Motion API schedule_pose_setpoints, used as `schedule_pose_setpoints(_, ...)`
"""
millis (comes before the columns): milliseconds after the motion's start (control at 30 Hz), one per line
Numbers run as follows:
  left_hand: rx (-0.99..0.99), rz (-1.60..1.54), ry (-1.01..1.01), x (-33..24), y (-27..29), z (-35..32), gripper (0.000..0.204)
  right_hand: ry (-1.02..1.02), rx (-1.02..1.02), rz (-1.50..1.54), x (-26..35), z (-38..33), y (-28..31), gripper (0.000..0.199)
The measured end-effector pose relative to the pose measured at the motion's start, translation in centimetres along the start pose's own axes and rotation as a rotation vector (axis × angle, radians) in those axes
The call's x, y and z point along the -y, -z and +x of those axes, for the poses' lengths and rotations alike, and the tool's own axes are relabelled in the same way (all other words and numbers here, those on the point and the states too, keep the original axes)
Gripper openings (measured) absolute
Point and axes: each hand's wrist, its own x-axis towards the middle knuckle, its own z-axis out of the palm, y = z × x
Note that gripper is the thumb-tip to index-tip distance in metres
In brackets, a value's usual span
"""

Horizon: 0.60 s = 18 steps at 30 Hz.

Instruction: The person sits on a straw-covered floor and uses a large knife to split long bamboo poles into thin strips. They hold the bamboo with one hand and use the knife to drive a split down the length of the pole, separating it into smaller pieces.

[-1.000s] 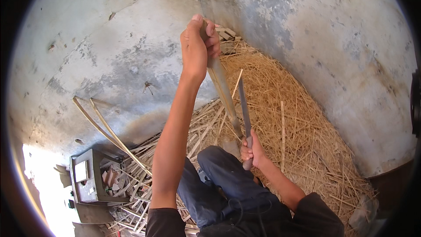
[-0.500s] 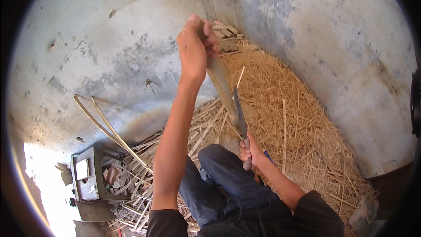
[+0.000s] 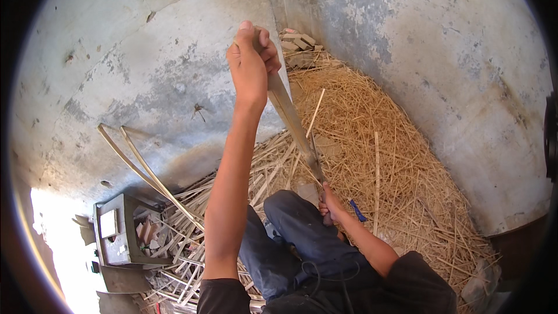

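Raised in front of me, my left hand point(image 3: 251, 63) is closed around the upper end of a long, flat bamboo strip point(image 3: 289, 111). The strip slants down to the right toward my knees. Down by my right knee, my right hand point(image 3: 330, 203) grips the handle of a long-bladed knife point(image 3: 314, 150). Its dark blade lies against the lower part of the strip and is partly hidden behind it. A thin pale sliver point(image 3: 317, 111) points upward beside the blade.
A large heap of shavings point(image 3: 366, 116) spreads to the right under the wall point(image 3: 453, 70). Split strips point(image 3: 192, 197) lie on the left, two of them bent upright. An overturned wooden stool point(image 3: 119, 238) stands there. Bricks point(image 3: 299, 40) sit in the corner; a blue object point(image 3: 357, 210) lies right.
My left hand has shifted slightly left and down with the strip. The knife has turned closer in line with the strip, and more of its blade is hidden. The blue object is more visible.
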Motion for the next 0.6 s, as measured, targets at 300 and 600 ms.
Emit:
schedule_pose_setpoints(300,0.008,-0.034,0.005,0.3,1.1,0.5,0.043,0.129,-0.102,-0.183,0.7,-0.7,-0.1,0.028)
schedule_pose_setpoints(600,-0.007,-0.042,0.039,-0.2,1.0,0.1,0.044,0.378,0.169,-0.087,5.1,-3.3,-5.4,0.018)
